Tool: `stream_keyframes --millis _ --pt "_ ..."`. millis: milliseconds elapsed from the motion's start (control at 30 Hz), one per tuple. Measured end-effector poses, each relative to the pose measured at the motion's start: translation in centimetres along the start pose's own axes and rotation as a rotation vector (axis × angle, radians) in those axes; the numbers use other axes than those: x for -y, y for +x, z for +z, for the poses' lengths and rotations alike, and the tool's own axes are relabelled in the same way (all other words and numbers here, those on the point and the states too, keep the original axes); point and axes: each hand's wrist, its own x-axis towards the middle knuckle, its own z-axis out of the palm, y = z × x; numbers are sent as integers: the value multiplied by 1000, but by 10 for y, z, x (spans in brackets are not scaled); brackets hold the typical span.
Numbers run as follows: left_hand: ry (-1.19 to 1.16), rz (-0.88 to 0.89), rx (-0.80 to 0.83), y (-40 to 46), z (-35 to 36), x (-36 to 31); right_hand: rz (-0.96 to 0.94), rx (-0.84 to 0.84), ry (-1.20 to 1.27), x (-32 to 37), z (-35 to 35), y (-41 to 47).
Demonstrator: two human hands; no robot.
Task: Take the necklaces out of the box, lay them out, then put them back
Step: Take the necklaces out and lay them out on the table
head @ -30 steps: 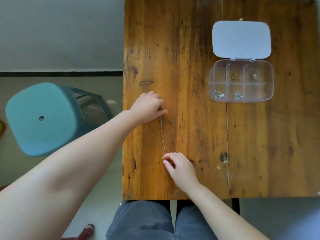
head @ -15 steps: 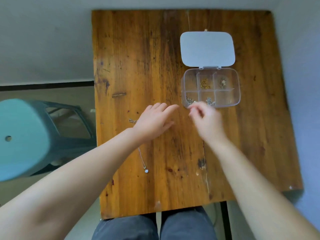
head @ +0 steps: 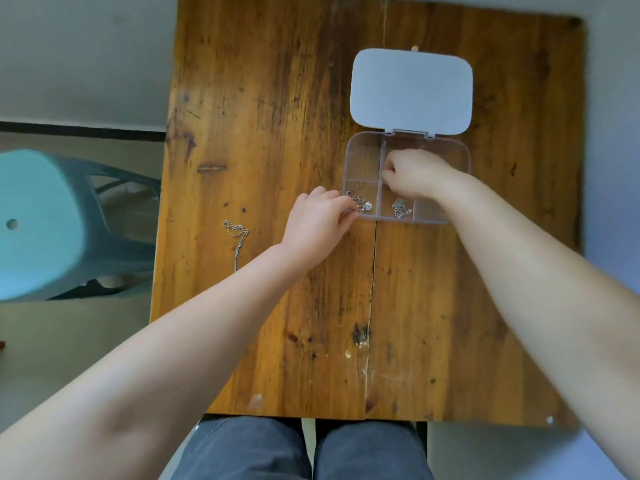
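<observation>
The clear compartment box [head: 363, 157] lies on the table at the far right, its white lid [head: 412, 91] flipped open behind it. My left hand [head: 317, 226] grips the box's near-left corner, fingertips beside a silver necklace [head: 362, 202] in that compartment. Another silver necklace [head: 400, 207] sits in the near-middle compartment. My right hand [head: 412, 174] reaches into the far-middle compartment with its fingers pinched together; the gold necklace there is hidden under it. One silver necklace [head: 237, 233] lies stretched on the table, left of my left hand and partly under my forearm.
The wooden table [head: 277, 98] has a crack running toward me from the box. A teal plastic stool [head: 41, 223] stands on the floor left of the table. My knees are under the near edge.
Both hands let go of the stretched necklace and left it on the table. They moved right to the box; the left took its corner, the right went into a far compartment.
</observation>
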Motion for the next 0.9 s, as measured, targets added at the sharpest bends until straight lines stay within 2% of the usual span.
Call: stream_keyframes --millis 133,267,333,400,500,667,733,833,900 --pt "-10 -54 -22 -3 0 -7 -128 -34 159 -13 -2 -6" --pt "9 -105 -2 0 -1 -10 -185 -197 424 -25 -4 -19" --pt "40 -129 0 1 0 -12 -176 -288 469 -29 -5 -23" --pt "52 -145 4 1 0 -16 -182 -296 399 -31 -3 -24" --pt "39 -177 10 1 2 -18 -201 -221 138 -20 8 -20" --pt "14 -173 10 0 1 -19 -176 -378 109 -10 24 -20" --pt "18 -180 23 0 1 -18 -181 -384 174 -10 22 -24" --pt "57 -213 7 2 -1 -19 -179 -386 421 -8 1 -39" --pt "-73 -202 -38 7 -10 -27 -225 -282 632 -2 -24 -57"
